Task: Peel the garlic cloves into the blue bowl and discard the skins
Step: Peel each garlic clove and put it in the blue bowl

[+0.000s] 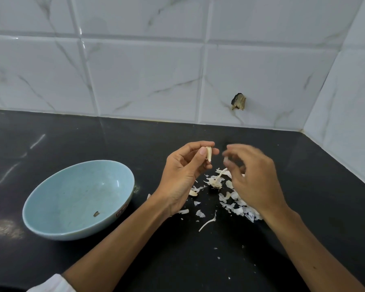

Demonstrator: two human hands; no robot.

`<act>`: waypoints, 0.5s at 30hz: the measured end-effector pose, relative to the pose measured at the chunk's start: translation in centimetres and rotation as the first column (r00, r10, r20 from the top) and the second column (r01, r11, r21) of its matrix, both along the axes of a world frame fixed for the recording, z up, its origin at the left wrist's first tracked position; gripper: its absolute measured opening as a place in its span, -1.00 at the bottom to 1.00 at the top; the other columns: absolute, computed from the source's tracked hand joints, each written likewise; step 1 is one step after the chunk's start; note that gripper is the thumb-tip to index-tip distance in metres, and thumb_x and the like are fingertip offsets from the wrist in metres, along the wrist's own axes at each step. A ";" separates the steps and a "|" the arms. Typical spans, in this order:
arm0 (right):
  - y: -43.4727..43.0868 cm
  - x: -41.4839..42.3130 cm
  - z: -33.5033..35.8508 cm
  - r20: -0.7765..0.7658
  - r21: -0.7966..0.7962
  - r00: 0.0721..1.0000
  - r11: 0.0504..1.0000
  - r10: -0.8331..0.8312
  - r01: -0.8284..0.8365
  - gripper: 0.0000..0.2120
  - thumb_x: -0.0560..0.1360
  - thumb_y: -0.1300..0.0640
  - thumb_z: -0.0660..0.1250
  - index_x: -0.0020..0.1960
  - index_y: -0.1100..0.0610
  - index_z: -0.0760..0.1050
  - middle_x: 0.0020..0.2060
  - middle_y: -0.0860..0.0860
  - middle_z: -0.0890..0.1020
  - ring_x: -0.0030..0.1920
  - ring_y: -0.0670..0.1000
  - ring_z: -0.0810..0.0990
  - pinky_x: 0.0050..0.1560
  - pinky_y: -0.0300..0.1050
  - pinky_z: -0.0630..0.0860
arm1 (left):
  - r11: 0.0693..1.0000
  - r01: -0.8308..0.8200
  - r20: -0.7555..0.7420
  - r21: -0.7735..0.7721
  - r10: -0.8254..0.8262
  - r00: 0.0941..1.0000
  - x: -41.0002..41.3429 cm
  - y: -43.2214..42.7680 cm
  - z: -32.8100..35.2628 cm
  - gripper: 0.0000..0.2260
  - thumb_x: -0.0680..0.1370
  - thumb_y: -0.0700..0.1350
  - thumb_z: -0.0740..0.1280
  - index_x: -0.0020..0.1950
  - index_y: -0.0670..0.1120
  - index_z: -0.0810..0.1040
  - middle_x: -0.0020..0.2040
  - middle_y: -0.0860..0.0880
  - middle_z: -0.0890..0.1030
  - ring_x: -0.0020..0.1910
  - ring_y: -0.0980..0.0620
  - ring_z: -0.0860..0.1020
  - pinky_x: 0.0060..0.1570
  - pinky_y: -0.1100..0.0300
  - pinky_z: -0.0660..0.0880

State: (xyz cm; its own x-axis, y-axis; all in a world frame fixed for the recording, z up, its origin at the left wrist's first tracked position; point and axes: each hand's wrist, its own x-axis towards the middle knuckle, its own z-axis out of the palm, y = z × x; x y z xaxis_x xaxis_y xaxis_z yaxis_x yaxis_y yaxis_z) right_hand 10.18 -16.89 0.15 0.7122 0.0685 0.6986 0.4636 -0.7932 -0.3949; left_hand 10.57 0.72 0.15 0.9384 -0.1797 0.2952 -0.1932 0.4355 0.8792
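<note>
Pinching garlic clove (208, 153) w/ fingers (198, 144) of L hand (183, 173), above counter (93, 140), right of blue bowl (78, 192). Can't tell re R hand (253, 178): curled, blurred. Prob. mid-peel. Next: strip remaining skin onto skins (236, 205) below, then reach left, drop clove in bowl.

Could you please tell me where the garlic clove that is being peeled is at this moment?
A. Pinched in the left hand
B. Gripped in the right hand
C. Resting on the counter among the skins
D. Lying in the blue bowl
A: the left hand pinches the garlic clove between thumb and fingers, raised above the black counter, while the blurred right hand is beside it, apart from it.
</note>
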 end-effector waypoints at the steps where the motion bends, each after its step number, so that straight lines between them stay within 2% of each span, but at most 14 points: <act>1: 0.1 -0.2 0.4 0.095 0.082 0.994 0.994 0.062 -0.070 -0.84 0.56 0.21 0.43 0.13 0.09 0.65 0.07 -0.05 0.65 -0.01 -0.10 0.62 -0.05 -0.17 0.60 | 1.000 0.009 -0.003 0.008 -0.009 1.000 0.0 0.0 0.0 -0.78 0.57 -0.11 0.35 0.16 -0.15 0.66 0.04 -0.13 0.71 -0.02 0.02 0.58 0.03 0.24 0.56; 2: 0.2 -0.4 0.8 0.177 0.127 0.978 0.982 0.113 -0.137 -0.83 0.56 0.22 0.43 0.15 0.12 0.64 0.04 -0.03 0.65 -0.07 -0.10 0.62 -0.12 -0.22 0.59 | 1.000 0.017 -0.005 0.016 -0.017 1.000 0.0 0.0 -0.1 -0.78 0.57 -0.11 0.35 0.16 -0.15 0.67 0.03 -0.12 0.71 -0.01 0.01 0.58 0.03 0.24 0.56; 4: 0.5 -0.7 1.2 0.266 0.107 0.947 0.971 0.180 -0.215 -0.81 0.57 0.22 0.43 0.18 0.16 0.63 0.04 0.02 0.63 -0.12 -0.08 0.60 -0.15 -0.28 0.54 | 0.999 0.034 -0.011 0.026 -0.034 0.999 0.0 -0.1 -0.1 -0.78 0.58 -0.11 0.35 0.17 -0.15 0.67 0.00 -0.09 0.71 -0.03 0.04 0.58 0.01 0.25 0.56; 9: 0.6 -0.5 0.8 0.283 0.014 0.933 0.972 0.220 -0.234 -0.83 0.54 0.24 0.46 0.13 0.14 0.67 0.02 0.03 0.62 -0.05 -0.04 0.58 -0.06 -0.29 0.52 | 0.997 0.081 -0.023 0.018 -0.081 0.996 0.0 -0.3 -0.2 -0.78 0.52 -0.10 0.38 0.13 -0.13 0.65 -0.06 -0.05 0.69 -0.12 0.08 0.59 -0.02 0.24 0.57; 15: 0.4 -0.4 0.8 0.274 0.050 0.936 0.969 0.221 -0.243 -0.93 0.51 0.20 0.51 -0.01 0.16 0.70 -0.06 0.00 0.64 -0.08 0.00 0.61 -0.16 -0.11 0.54 | 0.992 0.120 -0.037 0.030 -0.119 0.992 0.1 -0.1 -0.4 -0.76 0.53 -0.11 0.39 0.14 -0.19 0.64 -0.11 -0.05 0.70 -0.17 0.09 0.59 -0.04 0.24 0.58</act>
